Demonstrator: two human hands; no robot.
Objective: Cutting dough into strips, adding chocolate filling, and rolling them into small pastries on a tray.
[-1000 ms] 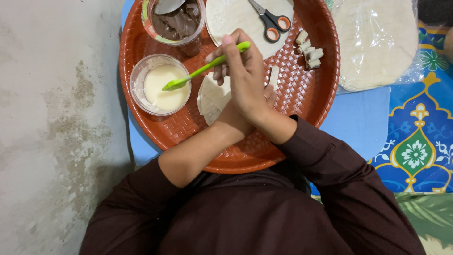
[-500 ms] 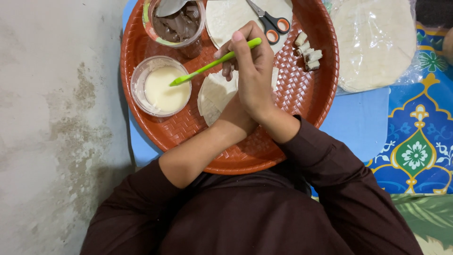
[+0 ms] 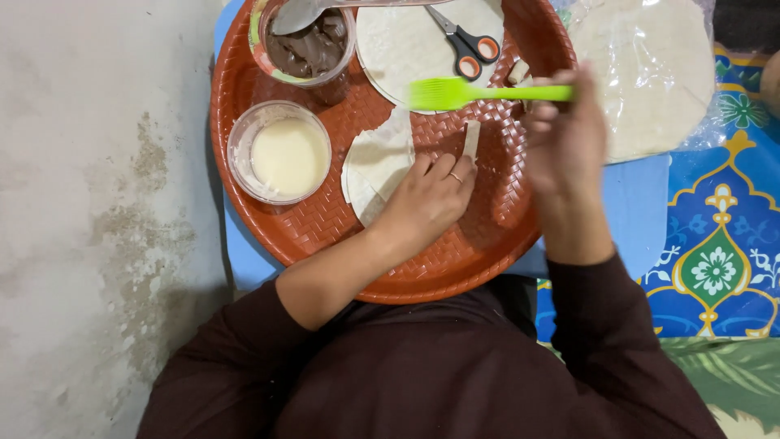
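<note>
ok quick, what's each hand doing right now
Left hand: open, resting flat on the cut pastry sheet.
Right hand: closed around the green brush.

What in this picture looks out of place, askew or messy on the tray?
Little stands out. The scissors lie directly on a round pastry sheet, and the cut pastry piece under the left hand has ragged edges. Nothing appears spilled.

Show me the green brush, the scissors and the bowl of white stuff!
Green brush [image 3: 443, 93], head view, on the bristles.
Scissors [image 3: 474, 49], head view, on the orange-and-black handles.
Bowl of white stuff [image 3: 288, 156], head view, on the liquid inside.
</note>
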